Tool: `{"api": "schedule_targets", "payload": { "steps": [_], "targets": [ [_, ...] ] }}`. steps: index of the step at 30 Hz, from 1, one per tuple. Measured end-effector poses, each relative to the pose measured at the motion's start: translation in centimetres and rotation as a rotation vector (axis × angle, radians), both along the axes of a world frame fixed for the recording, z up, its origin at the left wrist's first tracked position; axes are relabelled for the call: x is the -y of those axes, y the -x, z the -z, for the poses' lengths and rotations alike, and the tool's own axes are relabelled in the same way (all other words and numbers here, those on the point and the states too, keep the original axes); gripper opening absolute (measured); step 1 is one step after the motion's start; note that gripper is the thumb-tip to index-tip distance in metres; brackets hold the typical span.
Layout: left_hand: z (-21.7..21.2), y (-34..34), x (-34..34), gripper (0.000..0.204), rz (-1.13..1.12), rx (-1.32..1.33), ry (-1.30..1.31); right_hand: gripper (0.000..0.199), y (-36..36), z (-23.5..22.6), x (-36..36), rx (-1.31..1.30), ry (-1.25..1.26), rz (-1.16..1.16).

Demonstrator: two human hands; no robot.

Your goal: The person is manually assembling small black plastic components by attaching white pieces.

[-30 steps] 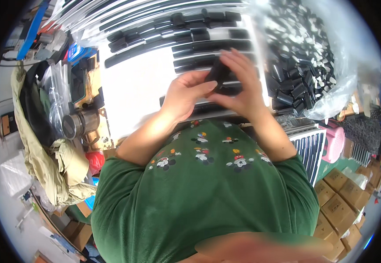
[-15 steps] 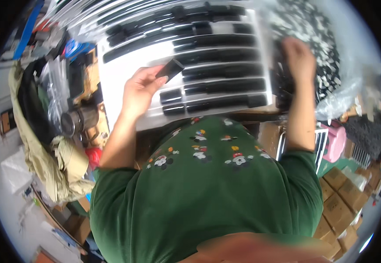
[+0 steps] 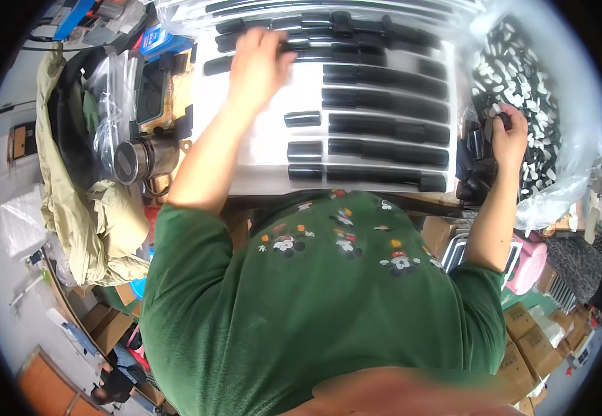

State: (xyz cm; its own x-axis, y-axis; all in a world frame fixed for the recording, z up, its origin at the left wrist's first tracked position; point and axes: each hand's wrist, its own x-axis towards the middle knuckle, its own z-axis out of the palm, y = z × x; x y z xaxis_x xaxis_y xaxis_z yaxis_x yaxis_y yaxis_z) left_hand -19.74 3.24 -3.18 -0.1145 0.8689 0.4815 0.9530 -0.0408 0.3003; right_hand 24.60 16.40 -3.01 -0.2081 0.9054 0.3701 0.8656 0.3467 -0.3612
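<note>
My left hand (image 3: 256, 69) reaches over the far left part of a white board (image 3: 259, 149), its fingers curled around the end of a black tube (image 3: 292, 47) in the back rows; the fingertips are partly hidden. Several rows of glossy black tubes (image 3: 387, 104) lie side by side across the board. Left of them sit short black tube pieces, one of them a short black tube (image 3: 303, 119). On the right, my right hand (image 3: 510, 139) pinches a small black-and-white piece (image 3: 500, 116) above a pile of small black and white pieces (image 3: 522, 76).
Clear plastic sheeting (image 3: 571, 166) surrounds the small pieces. Loose black tubes (image 3: 475, 149) lie between the board and the pile. Left of the board stand a glass jar with a metal lid (image 3: 141, 159) and a khaki jacket (image 3: 51, 139). Cardboard boxes (image 3: 536, 343) are stacked at lower right.
My left hand has let go of the short black tube, now lying on the board, and moved to the far rows. My right hand has come nearer, with a small piece in its fingers.
</note>
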Motion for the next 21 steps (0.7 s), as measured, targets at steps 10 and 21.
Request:
{"api": "schedule_targets", "payload": {
  "steps": [10,21],
  "targets": [
    [-0.3,-1.3,-1.6,0.025,0.151,0.31,0.02,0.019,7.1,-1.4,6.7,-0.974,0.121,-0.171],
    [-4.2,-11.0,5.3,0.031,0.391,0.903,0.304,0.041,16.6,-3.1,11.2,-0.577,-0.034,-0.645]
  ]
}}
